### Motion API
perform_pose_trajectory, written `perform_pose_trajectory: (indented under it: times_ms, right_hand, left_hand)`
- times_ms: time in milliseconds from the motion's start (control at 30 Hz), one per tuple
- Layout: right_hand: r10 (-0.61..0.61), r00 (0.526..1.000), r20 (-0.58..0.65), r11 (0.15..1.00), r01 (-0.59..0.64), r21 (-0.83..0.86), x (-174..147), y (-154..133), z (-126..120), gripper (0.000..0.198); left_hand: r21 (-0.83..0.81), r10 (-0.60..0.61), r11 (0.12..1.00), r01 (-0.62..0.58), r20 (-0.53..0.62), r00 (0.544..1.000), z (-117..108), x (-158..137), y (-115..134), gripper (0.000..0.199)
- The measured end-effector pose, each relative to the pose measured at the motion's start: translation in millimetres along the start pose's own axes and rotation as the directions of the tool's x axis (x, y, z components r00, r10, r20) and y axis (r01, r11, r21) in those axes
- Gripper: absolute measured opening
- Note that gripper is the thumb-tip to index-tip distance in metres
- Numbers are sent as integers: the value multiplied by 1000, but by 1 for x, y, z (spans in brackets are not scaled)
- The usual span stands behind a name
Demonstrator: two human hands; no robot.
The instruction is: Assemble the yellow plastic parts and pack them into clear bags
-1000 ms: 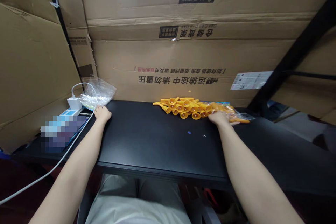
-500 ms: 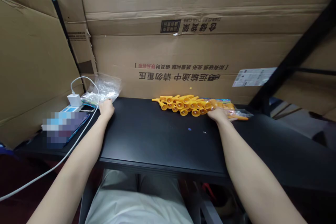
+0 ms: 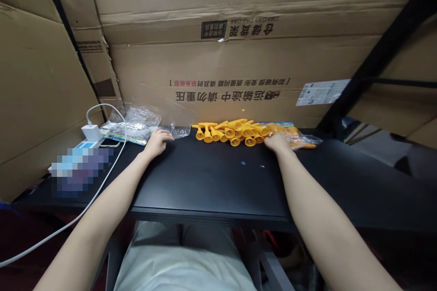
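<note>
My left hand is closed on the edge of a thin clear plastic bag, at the front of a crumpled stack of clear bags on the desk's left side. At the right end of a heap of orange trumpet-shaped plastic pieces lies my right hand, its fingers mostly hidden and slightly blurred. It touches or covers part of a clear bag with orange pieces in or under it. Most of the pieces lie with their flared mouths facing me.
The black desk backs onto a cardboard wall. On the left are a white charger with a trailing cable, a phone and a blurred-out object. Small blue and pale bits lie near the middle.
My left hand has moved right, drawing out the clear bag's edge toward the orange heap. My right hand stays at the heap's right end. The view has shifted slightly.
</note>
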State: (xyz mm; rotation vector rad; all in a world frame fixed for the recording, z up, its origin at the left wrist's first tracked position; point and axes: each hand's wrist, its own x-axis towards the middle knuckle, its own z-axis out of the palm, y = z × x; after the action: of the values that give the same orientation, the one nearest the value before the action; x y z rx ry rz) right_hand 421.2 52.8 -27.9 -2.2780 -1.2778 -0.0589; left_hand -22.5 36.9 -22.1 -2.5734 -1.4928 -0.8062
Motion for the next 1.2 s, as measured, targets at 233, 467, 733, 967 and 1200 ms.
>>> perform_pose_trajectory:
  times_ms: [233,467,733,967,1200]
  right_hand:
    - [-54,996,-73,999,54,-5,-13,-23,-15,62]
    - [-385,900,-206,913,404,56,-24,-53,-20,57]
    - [-761,635,-133,628,773,94,-52,-88,-6,49]
    - [-864,503,-23,500,862,82,-72,-97,7,44]
    - [-903,429,-26,427,902,59,-82,-102,9,32]
  left_hand:
    - [-67,-48,997,44,-47,998,0,-3,4,56]
    - [-48,-119,992,116,-60,991,1,-3,4,54]
    - [-18,-170,985,169,-62,983,1,-6,4,52]
    - [159,-447,885,438,23,894,2,-10,-15,52]
    - [246,-555,817,521,89,827,0,-11,-28,38]
